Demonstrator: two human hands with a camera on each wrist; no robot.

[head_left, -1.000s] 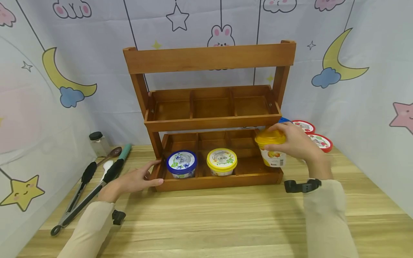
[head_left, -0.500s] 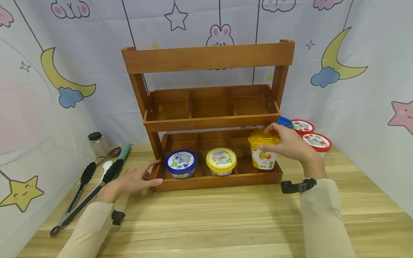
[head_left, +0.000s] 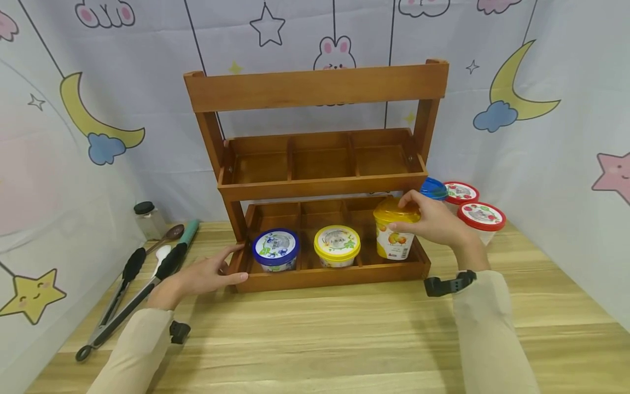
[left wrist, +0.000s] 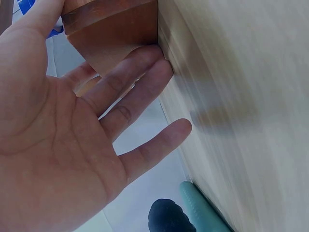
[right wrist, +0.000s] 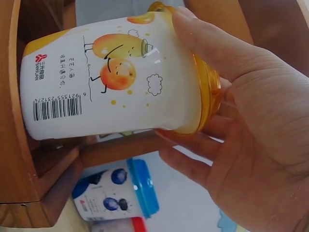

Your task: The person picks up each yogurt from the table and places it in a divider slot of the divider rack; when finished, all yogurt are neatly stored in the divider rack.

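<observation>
My right hand (head_left: 438,221) grips an upright yogurt cup (head_left: 394,241) near its yellow lid, thumb and fingers on opposite sides. Printed mango characters and a barcode show on this white cup (right wrist: 101,82) in the right wrist view. Its base sits low in the right compartment of the wooden rack's (head_left: 315,280) lower tier. A blue-lidded tub (head_left: 276,249) and a yellow-lidded tub (head_left: 337,246) occupy the left and middle compartments. At the rack's lower left corner, my left hand (head_left: 206,272) touches the wood with fairly straight fingers (left wrist: 140,92), its thumb towards the front.
Two red-lidded tubs (head_left: 481,216) and a blue-lidded cup (head_left: 434,189) stand right of the rack. Tongs (head_left: 143,295), a brown spoon (head_left: 174,232) and a black-capped jar (head_left: 150,221) lie or stand to the left. A printed cloth (head_left: 167,109) hangs behind.
My right hand has moved left with the mango yogurt cup, bringing it from the rack's right end farther into the right compartment. The left hand has stayed at the rack's corner.
</observation>
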